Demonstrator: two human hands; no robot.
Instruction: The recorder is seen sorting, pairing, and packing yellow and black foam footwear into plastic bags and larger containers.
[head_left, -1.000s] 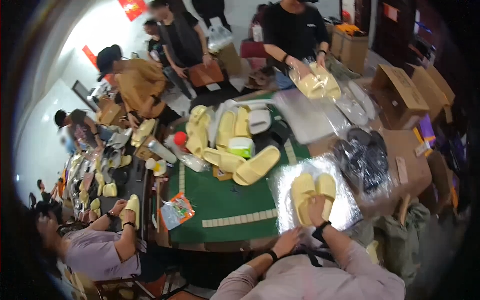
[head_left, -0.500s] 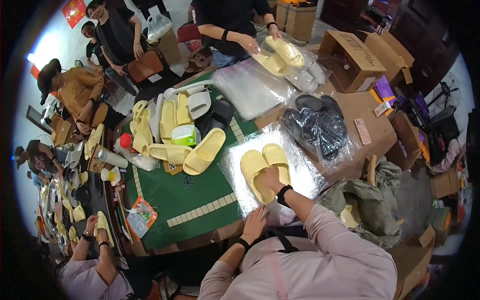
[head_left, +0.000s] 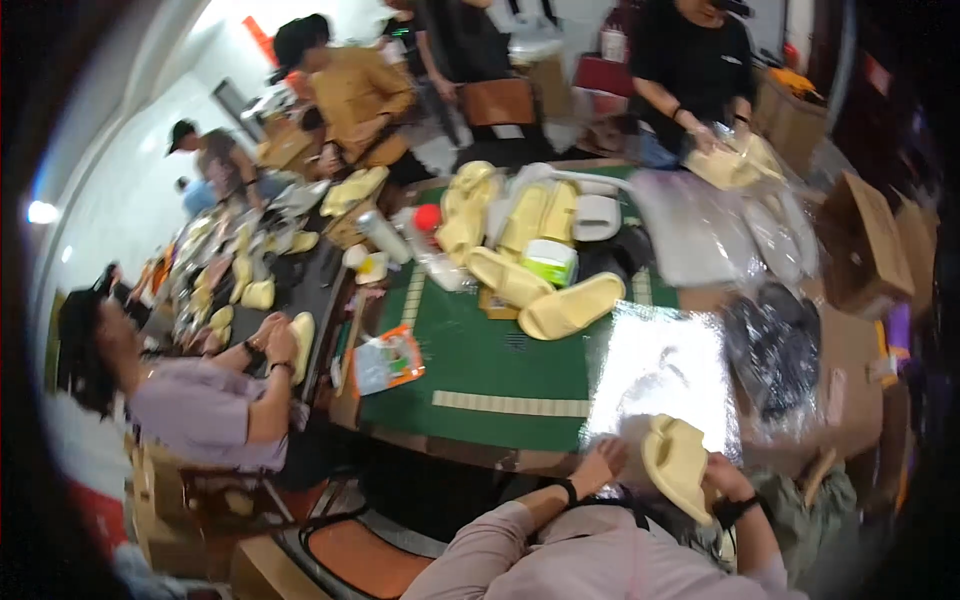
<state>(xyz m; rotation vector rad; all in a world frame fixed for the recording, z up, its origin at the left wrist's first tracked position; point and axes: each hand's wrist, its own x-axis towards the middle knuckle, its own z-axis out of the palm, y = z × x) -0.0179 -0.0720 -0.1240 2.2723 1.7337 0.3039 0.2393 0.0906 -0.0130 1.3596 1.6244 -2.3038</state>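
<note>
In my right hand (head_left: 727,476) I hold pale-yellow slippers (head_left: 675,467), raised near the front table edge close to my body. Blur and overlap hide whether both of a pair are there. Beneath and beyond them lies a stack of shiny clear plastic bags (head_left: 665,365), with no slipper resting on top. My left hand (head_left: 603,463) rests at the near left edge of the stack, fingers loosely apart and nothing visible in them. To the right of the bags are dark slippers (head_left: 772,350) in clear plastic.
A pile of yellow, grey and black slippers (head_left: 525,215) covers the far part of the green table (head_left: 470,355). An orange-edged packet (head_left: 390,360) lies at left. Across the table a person (head_left: 690,75) handles bagged yellow slippers; another person (head_left: 210,405) sits at left. Cardboard boxes (head_left: 865,245) stand right.
The yellow slippers have left the bag stack, lifted toward my body in my right hand. My left hand stays near the bag edge. The whole view has swung left.
</note>
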